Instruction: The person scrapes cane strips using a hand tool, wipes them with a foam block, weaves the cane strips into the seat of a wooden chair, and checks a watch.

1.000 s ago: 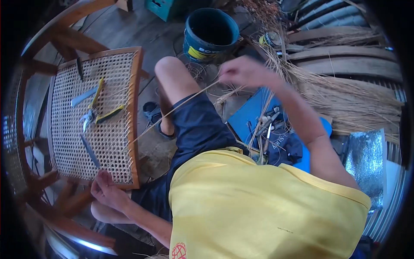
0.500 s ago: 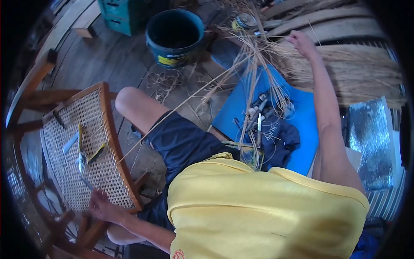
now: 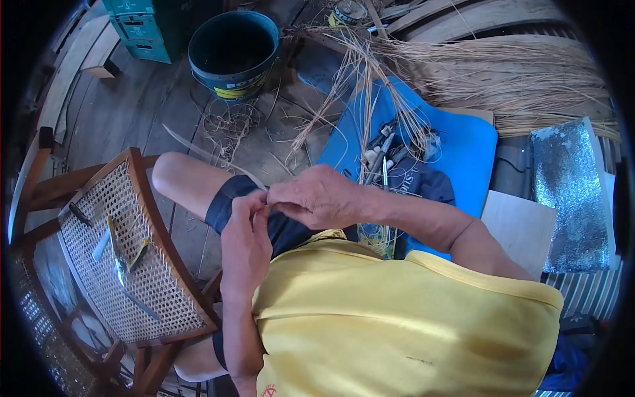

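Note:
Above my lap, my left hand (image 3: 246, 235) and my right hand (image 3: 321, 198) meet with their fingertips pinched together. A pale, thin cane strip (image 3: 192, 144) runs from between the fingers and curves out past my knee; its end in the fingers is hidden. To the left stands a wooden chair frame (image 3: 173, 251) with a woven cane panel (image 3: 155, 274). On the weave lie pliers with yellow handles (image 3: 111, 228), a narrow metal blade (image 3: 142, 306) and a small dark tool (image 3: 80, 214).
A dark bucket (image 3: 228, 81) and green crates (image 3: 141, 33) stand on the plank floor. A blue board (image 3: 466, 149) carries tools and dark cloth (image 3: 423, 182). Bundled cane strands (image 3: 503, 79) lie at upper right, near a silvery sheet (image 3: 569, 198).
My right hand has come from the strand bundle down to my lap. My left hand has left the chair panel and joined it. The long strand stretched across the view is no longer taut.

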`<action>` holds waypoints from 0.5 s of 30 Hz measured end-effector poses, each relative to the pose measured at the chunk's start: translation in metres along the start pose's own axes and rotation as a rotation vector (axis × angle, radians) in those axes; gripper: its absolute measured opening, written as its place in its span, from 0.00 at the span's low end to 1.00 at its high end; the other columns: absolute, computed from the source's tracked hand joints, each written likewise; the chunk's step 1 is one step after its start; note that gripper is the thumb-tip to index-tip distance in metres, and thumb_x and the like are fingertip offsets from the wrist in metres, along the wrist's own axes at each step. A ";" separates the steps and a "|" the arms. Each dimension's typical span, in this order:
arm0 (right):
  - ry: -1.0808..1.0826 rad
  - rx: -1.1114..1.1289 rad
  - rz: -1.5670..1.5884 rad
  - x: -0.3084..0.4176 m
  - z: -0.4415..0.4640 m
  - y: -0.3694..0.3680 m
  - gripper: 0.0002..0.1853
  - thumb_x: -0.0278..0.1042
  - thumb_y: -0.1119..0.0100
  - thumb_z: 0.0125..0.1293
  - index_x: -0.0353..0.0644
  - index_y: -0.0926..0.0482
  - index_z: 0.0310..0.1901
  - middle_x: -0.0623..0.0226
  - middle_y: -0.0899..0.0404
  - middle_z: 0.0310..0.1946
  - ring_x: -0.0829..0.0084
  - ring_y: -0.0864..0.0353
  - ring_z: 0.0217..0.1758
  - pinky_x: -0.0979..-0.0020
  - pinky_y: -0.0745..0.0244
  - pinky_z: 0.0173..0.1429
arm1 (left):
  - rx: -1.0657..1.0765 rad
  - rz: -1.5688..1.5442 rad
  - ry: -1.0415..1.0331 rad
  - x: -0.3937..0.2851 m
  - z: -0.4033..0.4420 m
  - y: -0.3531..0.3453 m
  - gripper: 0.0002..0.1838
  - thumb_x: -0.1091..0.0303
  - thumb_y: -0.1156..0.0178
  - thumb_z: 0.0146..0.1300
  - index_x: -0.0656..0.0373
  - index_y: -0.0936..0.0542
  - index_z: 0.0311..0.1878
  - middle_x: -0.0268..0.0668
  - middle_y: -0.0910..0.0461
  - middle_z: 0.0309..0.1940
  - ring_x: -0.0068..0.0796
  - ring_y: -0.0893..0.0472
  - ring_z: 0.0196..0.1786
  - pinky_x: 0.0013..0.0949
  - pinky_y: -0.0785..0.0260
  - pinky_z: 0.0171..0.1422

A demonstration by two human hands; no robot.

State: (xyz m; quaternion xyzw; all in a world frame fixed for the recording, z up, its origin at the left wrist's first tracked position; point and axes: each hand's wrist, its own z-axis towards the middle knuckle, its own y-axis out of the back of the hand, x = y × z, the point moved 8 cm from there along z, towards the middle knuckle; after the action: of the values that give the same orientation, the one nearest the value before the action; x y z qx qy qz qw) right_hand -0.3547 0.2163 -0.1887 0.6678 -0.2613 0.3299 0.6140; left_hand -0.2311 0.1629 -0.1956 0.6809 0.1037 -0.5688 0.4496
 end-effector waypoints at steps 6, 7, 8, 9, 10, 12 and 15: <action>0.159 -0.005 0.019 -0.061 -0.004 0.070 0.03 0.30 0.33 0.61 0.43 0.17 0.33 0.66 0.18 0.30 0.64 0.17 0.38 0.63 0.25 0.45 | 0.219 0.025 0.016 0.012 0.002 -0.011 0.03 0.78 0.47 0.70 0.59 0.27 0.44 0.44 0.22 0.28 0.51 0.20 0.33 0.45 0.28 0.39; 0.079 -0.058 -0.059 -0.082 -0.007 0.102 0.03 0.31 0.33 0.62 0.43 0.16 0.33 0.67 0.17 0.32 0.66 0.18 0.39 0.64 0.25 0.47 | 0.120 0.192 -0.006 0.015 0.003 0.009 0.05 0.78 0.46 0.69 0.59 0.27 0.44 0.44 0.22 0.28 0.49 0.19 0.33 0.44 0.28 0.40; -0.003 -0.111 -0.138 -0.101 -0.013 0.139 0.04 0.32 0.33 0.62 0.43 0.16 0.34 0.68 0.17 0.33 0.68 0.18 0.41 0.65 0.25 0.49 | 0.021 0.357 -0.030 0.019 0.004 0.030 0.06 0.79 0.46 0.68 0.59 0.26 0.45 0.44 0.22 0.28 0.48 0.19 0.33 0.42 0.27 0.40; -0.086 -0.069 -0.273 -0.126 -0.020 0.171 0.06 0.34 0.33 0.63 0.41 0.16 0.36 0.66 0.17 0.36 0.68 0.19 0.44 0.66 0.26 0.53 | -0.108 0.373 0.008 0.028 0.003 0.055 0.06 0.78 0.46 0.68 0.58 0.26 0.46 0.42 0.21 0.30 0.44 0.18 0.35 0.41 0.27 0.42; -0.118 -0.130 -0.342 -0.144 -0.032 0.202 0.07 0.35 0.34 0.65 0.41 0.17 0.37 0.66 0.18 0.36 0.68 0.20 0.44 0.67 0.27 0.53 | -0.240 0.390 0.047 0.038 0.001 0.084 0.07 0.77 0.45 0.67 0.57 0.25 0.47 0.40 0.21 0.31 0.40 0.18 0.36 0.40 0.26 0.43; -0.202 -0.220 -0.479 -0.176 -0.055 0.258 0.11 0.39 0.35 0.67 0.40 0.17 0.39 0.65 0.19 0.36 0.68 0.21 0.42 0.67 0.27 0.52 | -0.419 0.385 0.160 0.064 -0.006 0.155 0.07 0.75 0.45 0.70 0.55 0.24 0.49 0.37 0.19 0.37 0.32 0.17 0.41 0.38 0.25 0.47; -0.324 -0.243 -0.591 -0.226 -0.091 0.320 0.12 0.43 0.35 0.67 0.42 0.17 0.41 0.64 0.18 0.34 0.67 0.22 0.39 0.67 0.27 0.50 | -0.786 0.685 0.171 0.098 -0.053 0.293 0.06 0.74 0.43 0.70 0.56 0.23 0.48 0.35 0.16 0.38 0.29 0.15 0.41 0.31 0.22 0.47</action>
State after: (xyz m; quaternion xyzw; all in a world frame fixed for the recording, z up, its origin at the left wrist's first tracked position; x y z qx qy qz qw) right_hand -0.7528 0.2591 -0.1506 0.6803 -0.1884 -0.0055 0.7083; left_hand 0.0287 -0.0026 -0.1385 0.5000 0.1169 -0.2499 0.8209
